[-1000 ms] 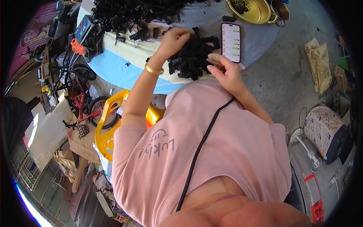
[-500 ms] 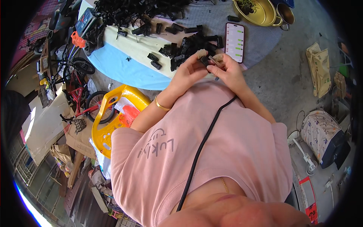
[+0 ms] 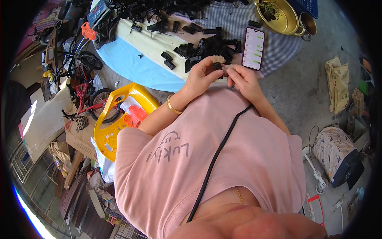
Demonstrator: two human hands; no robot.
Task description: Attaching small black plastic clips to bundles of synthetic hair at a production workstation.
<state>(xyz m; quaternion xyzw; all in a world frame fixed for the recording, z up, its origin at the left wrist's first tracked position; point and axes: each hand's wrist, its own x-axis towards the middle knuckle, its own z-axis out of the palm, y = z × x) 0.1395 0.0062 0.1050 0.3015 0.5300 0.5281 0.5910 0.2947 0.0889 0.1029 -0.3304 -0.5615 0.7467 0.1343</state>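
Observation:
My left hand [image 3: 203, 75] is closed on a small black plastic part [image 3: 217, 65], pinched between thumb and index finger above the table's near edge. Beside it, my right hand [image 3: 244, 81] has its fingers curled in, thumb and fingertips close to the part. Whatever sits between those fingertips is too small to make out. Beige wraps cover some fingertips. Just beyond both hands lies a pile of black plastic parts [image 3: 215, 47]. A phone [image 3: 253, 47] with a lit screen rests to the right of that pile.
A large heap of black parts [image 3: 159, 8] covers the far side of the cloth-covered table [image 3: 127, 63]. Far right stand a gold pot [image 3: 281, 28] and a metal cup [image 3: 308, 24]. A yellow plastic chair [image 3: 104, 131] and a red bicycle [image 3: 85, 89] are on the left; a paper bag [image 3: 338, 85] lies right.
The view has shifted slightly. My right fingers have curled further in, and the thin light piece seen by them earlier no longer shows clearly. The black part stays in my left hand.

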